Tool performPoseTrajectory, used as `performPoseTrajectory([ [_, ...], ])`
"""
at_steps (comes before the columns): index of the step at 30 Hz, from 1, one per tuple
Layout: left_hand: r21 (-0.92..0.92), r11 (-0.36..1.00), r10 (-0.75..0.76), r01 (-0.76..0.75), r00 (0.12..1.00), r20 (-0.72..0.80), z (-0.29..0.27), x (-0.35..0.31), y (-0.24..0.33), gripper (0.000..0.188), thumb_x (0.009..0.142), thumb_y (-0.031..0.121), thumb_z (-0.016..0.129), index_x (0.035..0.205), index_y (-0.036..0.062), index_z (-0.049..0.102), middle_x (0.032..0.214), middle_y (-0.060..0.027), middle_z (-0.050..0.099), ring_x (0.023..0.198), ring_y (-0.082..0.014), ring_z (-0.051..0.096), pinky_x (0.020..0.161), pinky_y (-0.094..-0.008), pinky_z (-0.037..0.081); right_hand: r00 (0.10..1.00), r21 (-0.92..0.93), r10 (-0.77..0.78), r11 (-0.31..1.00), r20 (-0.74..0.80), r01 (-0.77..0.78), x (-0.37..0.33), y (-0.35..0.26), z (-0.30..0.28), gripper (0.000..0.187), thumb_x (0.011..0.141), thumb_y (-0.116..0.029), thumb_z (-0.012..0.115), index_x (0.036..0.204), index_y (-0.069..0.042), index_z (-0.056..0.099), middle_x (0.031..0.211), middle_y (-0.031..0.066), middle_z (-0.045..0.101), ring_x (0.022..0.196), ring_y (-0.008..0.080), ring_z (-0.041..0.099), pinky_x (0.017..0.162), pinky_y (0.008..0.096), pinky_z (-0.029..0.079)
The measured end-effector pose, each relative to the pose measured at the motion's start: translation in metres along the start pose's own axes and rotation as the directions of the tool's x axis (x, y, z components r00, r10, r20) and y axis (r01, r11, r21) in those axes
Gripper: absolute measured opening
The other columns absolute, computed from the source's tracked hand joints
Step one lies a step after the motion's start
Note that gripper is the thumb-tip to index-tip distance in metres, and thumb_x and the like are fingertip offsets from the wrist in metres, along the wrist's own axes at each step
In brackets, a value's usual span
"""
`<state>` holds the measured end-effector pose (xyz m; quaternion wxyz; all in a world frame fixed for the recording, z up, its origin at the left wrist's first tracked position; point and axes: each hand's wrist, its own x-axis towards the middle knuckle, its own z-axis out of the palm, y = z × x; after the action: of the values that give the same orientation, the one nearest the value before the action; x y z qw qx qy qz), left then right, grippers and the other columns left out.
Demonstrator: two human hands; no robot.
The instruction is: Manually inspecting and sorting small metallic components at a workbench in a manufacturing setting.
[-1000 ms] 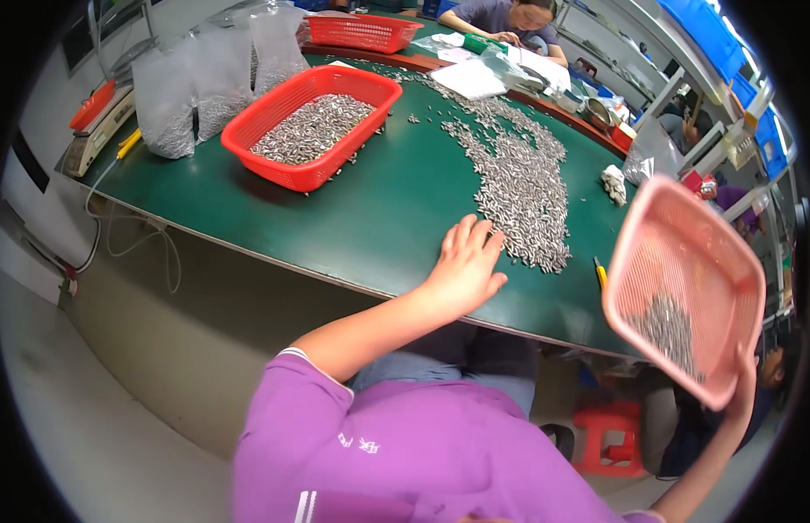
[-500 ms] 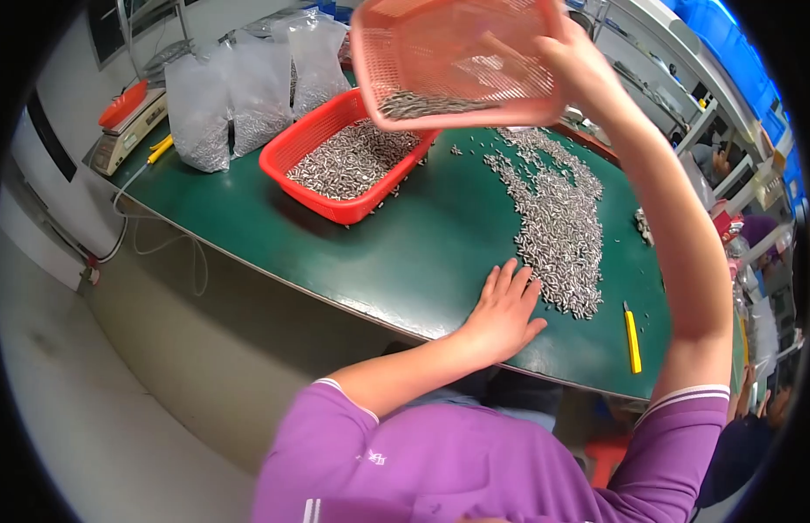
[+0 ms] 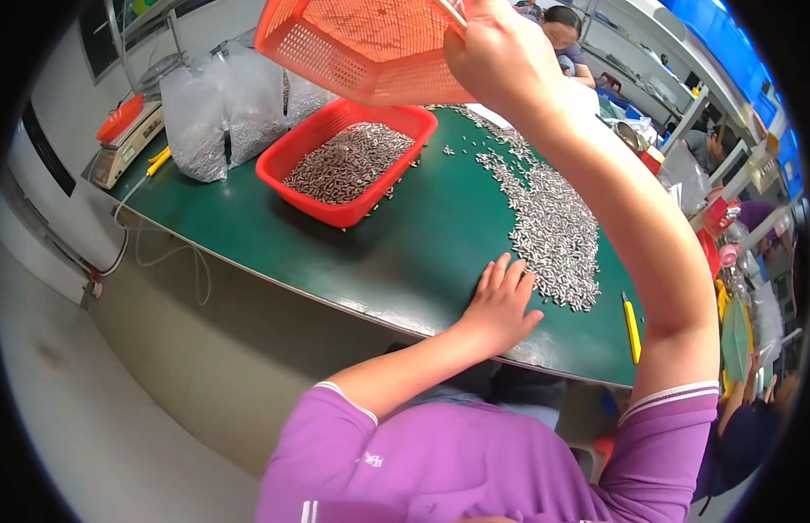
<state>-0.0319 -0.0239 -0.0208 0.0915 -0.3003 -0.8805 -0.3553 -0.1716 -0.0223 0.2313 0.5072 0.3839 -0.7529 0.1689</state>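
My right hand (image 3: 514, 70) is raised at the top, closed on the rim of an orange-pink plastic mesh basket (image 3: 370, 52). This basket hangs tilted above the back of a red plastic basket (image 3: 331, 213), which stands on the table and holds many small cylindrical metal pieces (image 3: 353, 161). I see no pieces in the tilted basket, though its upper part is cut off by the picture's edge. My left hand (image 3: 501, 309) lies on the tabletop, fingers spread, its fingertips beside a long spread of the same loose metal pieces (image 3: 558, 235). It holds nothing.
A yellow-handled cutter (image 3: 632, 329) lies on the green table (image 3: 422, 261), right of the spread. Clear bags of metal pieces (image 3: 196, 113) stand at the back left, by a scale (image 3: 130, 144) and a yellow tool (image 3: 159, 160). Another person (image 3: 566, 39) is across the table.
My right hand has swung the mesh basket left and tipped it; the metal pieces along its lower side no longer show. My left hand has barely moved. The person across the table has come into view.
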Motion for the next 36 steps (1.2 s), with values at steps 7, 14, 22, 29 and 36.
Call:
performPoseTrajectory([
  [7, 0.096, 0.994, 0.045, -0.042, 0.999, -0.026, 0.000, 0.002, 0.003, 0.068, 0.094, 0.035, 0.066, 0.145, -0.0033, 0.044, 0.153, -0.0252, 0.039, 0.148, -0.0481, 0.026, 0.121, -0.0597, 0.023, 0.850, 0.054, 0.522, 0.853, -0.067, -0.520, -0.057, 0.062, -0.106, 0.052, 0.088, -0.017, 0.057, 0.135, 0.004, 0.053, 0.116, 0.0125, 0.070, 0.098, 0.0212, 0.065, 0.084, 0.0335, 0.052],
  [14, 0.188, 0.982, 0.026, -0.025, 1.000, -0.004, -0.003, -0.001, -0.005, 0.064, 0.097, 0.034, 0.061, 0.146, -0.0040, 0.044, 0.155, -0.0257, 0.037, 0.149, -0.0485, 0.024, 0.123, -0.0576, 0.019, 0.146, 0.646, 0.915, -0.146, 0.377, -0.749, -0.248, 0.085, -0.349, 0.042, 0.099, -0.018, 0.064, 0.133, 0.005, 0.054, 0.117, 0.0180, 0.070, 0.100, 0.0294, 0.072, 0.088, 0.0437, 0.062],
  [22, 0.278, 0.960, 0.004, -0.018, 0.999, 0.050, -0.006, 0.007, 0.005, 0.063, 0.102, 0.037, 0.054, 0.151, -0.0002, 0.040, 0.158, -0.0242, 0.034, 0.152, -0.0451, 0.020, 0.125, -0.0554, 0.014, -0.245, 0.675, 0.943, -0.333, 0.226, -0.659, -0.465, -0.110, -0.602, 0.059, 0.092, -0.021, 0.064, 0.143, 0.005, 0.049, 0.133, 0.0205, 0.063, 0.116, 0.0356, 0.065, 0.104, 0.0479, 0.053],
  [29, 0.308, 0.948, 0.078, -0.077, 0.997, 0.009, 0.000, 0.006, -0.006, 0.063, 0.102, 0.039, 0.055, 0.149, -0.0010, 0.042, 0.156, -0.0249, 0.037, 0.150, -0.0476, 0.022, 0.124, -0.0582, 0.015, -0.559, 0.602, 0.812, -0.534, 0.169, -0.594, -0.517, -0.207, -0.630, 0.060, 0.079, -0.016, 0.073, 0.132, 0.008, 0.058, 0.119, 0.0225, 0.070, 0.104, 0.0344, 0.071, 0.093, 0.0476, 0.059],
  [36, 0.299, 0.952, 0.063, -0.069, 0.998, 0.029, -0.002, 0.005, -0.002, 0.063, 0.102, 0.039, 0.054, 0.150, -0.0002, 0.042, 0.157, -0.0241, 0.036, 0.151, -0.0467, 0.022, 0.124, -0.0570, 0.016, -0.540, 0.211, 0.691, -0.689, 0.480, -0.694, -0.553, -0.122, -0.542, 0.052, 0.081, -0.011, 0.071, 0.130, 0.005, 0.063, 0.118, 0.0171, 0.072, 0.102, 0.0296, 0.072, 0.093, 0.0423, 0.058],
])
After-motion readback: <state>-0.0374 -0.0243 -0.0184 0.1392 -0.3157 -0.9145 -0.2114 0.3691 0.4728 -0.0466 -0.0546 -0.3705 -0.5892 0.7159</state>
